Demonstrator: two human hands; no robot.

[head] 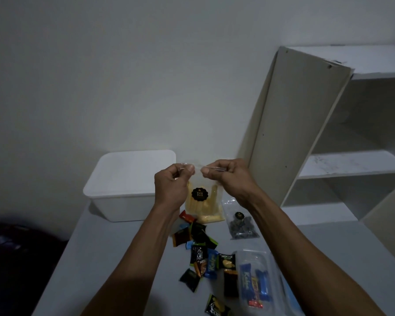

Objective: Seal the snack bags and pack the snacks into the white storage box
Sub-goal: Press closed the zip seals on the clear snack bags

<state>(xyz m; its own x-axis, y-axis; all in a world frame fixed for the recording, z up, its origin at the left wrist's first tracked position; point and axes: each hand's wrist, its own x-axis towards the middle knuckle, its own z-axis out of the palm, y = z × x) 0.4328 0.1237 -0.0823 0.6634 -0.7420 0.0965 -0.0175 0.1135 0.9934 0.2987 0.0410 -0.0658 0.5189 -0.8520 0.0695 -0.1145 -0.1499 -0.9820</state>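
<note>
Dim white walls back the pale table [114,258]; at frame centre my left hand [171,188] and right hand [228,181] pinch the top strip of a clear zip bag of yellow sticks [203,201]. The lidded white plastic storage box [128,185] sits centre-left. If my pinches skip a stretch, the seal could gape and spill.

Both bare forearms extend forward and upward, converging toward the centre of view. Left hand [172,185] and right hand [229,181] are raised side by side, backs toward the camera, each in a thumb-to-finger pinch grip, thumb tips nearly meeting at the midline.
</note>
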